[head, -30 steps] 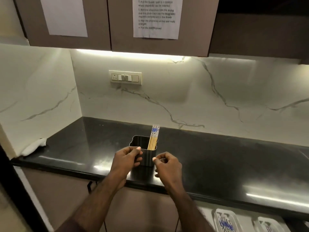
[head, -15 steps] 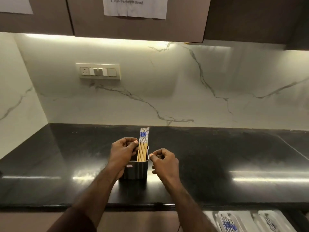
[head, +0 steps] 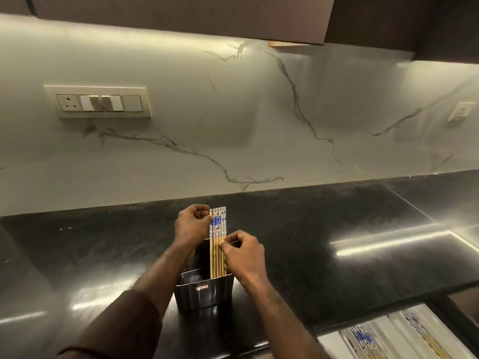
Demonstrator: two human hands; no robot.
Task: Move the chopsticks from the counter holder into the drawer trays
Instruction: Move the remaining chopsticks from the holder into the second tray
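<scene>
Several wooden chopsticks (head: 218, 242) with blue-and-white patterned tops stand upright in a dark metal holder (head: 204, 294) on the black counter (head: 337, 229). My left hand (head: 190, 226) pinches the leftmost chopstick near its top. My right hand (head: 242, 252) pinches the rightmost chopsticks at mid-height, just above the holder's rim. At the bottom right, the open drawer holds white trays (head: 404, 335) with chopsticks lying in them.
A marble backsplash rises behind the counter with a switch plate (head: 99, 102) on the left and a small socket (head: 461, 111) far right. Dark cabinets hang overhead. The counter's front edge runs just above the drawer.
Both hands rose from the holder's sides to the chopsticks and now pinch them. The camera tilted down and moved closer, bringing more of the drawer trays into view.
</scene>
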